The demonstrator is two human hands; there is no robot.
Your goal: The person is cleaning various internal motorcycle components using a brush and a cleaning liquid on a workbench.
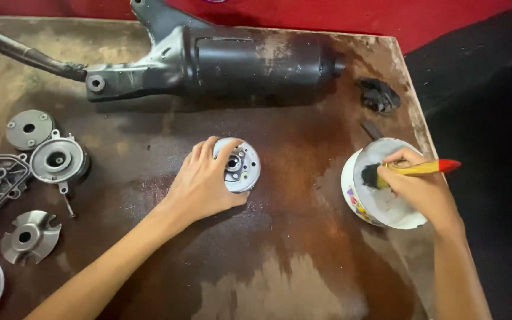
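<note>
the left hand (200,186) lies on the brown, stained worktop (280,261) near its middle, with the forearm coming in from the lower left. its fingers are curled around the left side of a round metal rotor (241,166), and the thumb is under the lower edge, so the hand is clamped on this part. the rotor stands on the worktop with its open face turned up and to the right.

the right hand (419,189) comes from the lower right, the wrist bent a little to the left. its fingers are closed on a paint brush (413,170) with yellow handle and red tip. the dark bristles of the brush are inside a white bowl (357,201), which stands near the right edge of the worktop.

at the far side lies a long black exhaust muffler (238,62). a dark rag (379,96) is near its right end. at the left are several grey metal engine parts (57,160), well apart from both hands.
</note>
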